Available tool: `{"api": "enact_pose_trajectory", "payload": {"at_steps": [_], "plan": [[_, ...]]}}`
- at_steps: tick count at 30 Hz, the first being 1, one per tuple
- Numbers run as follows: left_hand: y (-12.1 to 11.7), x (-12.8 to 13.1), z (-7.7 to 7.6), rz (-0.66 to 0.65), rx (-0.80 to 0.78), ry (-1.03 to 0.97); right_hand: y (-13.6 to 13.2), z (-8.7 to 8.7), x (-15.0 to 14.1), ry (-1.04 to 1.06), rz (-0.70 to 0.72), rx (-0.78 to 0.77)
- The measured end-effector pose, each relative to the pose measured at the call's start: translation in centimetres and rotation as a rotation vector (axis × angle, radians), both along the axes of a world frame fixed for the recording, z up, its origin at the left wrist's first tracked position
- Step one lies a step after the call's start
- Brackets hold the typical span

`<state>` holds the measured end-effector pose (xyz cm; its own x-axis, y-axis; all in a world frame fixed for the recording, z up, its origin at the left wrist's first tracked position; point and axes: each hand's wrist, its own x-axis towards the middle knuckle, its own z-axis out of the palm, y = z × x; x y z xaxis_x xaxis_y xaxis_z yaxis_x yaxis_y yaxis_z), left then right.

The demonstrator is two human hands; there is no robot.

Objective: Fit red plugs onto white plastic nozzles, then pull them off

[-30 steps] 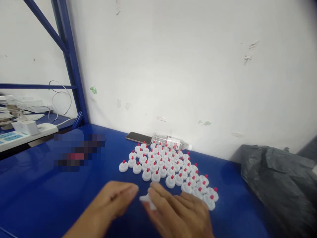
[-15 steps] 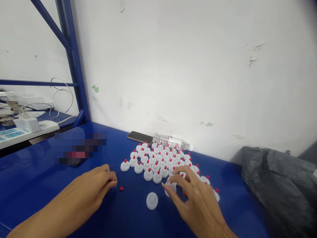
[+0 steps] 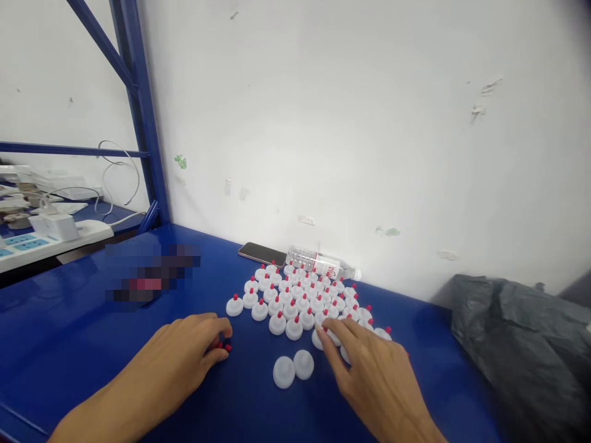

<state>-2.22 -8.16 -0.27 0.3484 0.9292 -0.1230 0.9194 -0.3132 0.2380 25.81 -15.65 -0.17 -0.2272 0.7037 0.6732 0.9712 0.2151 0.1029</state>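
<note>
On the blue surface (image 3: pixel 249 412) we see a cluster of white caps with red tips (image 3: pixel 294 329), standing upright in loose rows. The left hand (image 3: pixel 194 341), half closed with thumb and fingers apart, curls about small red pieces (image 3: pixel 228 348); we cannot tell whether it grips any. The right hand (image 3: pixel 369 369) bends over the cluster's front, thumb and forefinger close together at one capped piece (image 3: pixel 317 339); whether it has hold of this, we cannot tell. Between the hands we find two plain white caps (image 3: pixel 284 372) side by side. Behind the cluster lie a phone (image 3: pixel 262 253) and a clear bottle (image 3: pixel 325 266).
</note>
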Motion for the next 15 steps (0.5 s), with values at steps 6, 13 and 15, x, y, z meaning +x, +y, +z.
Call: {"api": "enact_pose_trajectory", "payload": {"at_steps": [6, 13, 15], "plan": [[-0.1, 0.2, -0.2, -0.048, 0.045, -0.080, 0.5, -0.9, 0.0, -0.117, 0.012, -0.056], [-0.1, 0.0, -0.4, -0.050, 0.046, -0.119, 0.5, -1.1, 0.0, -0.129, 0.065, -0.002], [-0.2, 0.1, -0.1, -0.048, 0.040, -0.113, 0.5, -0.6, 0.0, -0.083, 0.051, 0.044]]}}
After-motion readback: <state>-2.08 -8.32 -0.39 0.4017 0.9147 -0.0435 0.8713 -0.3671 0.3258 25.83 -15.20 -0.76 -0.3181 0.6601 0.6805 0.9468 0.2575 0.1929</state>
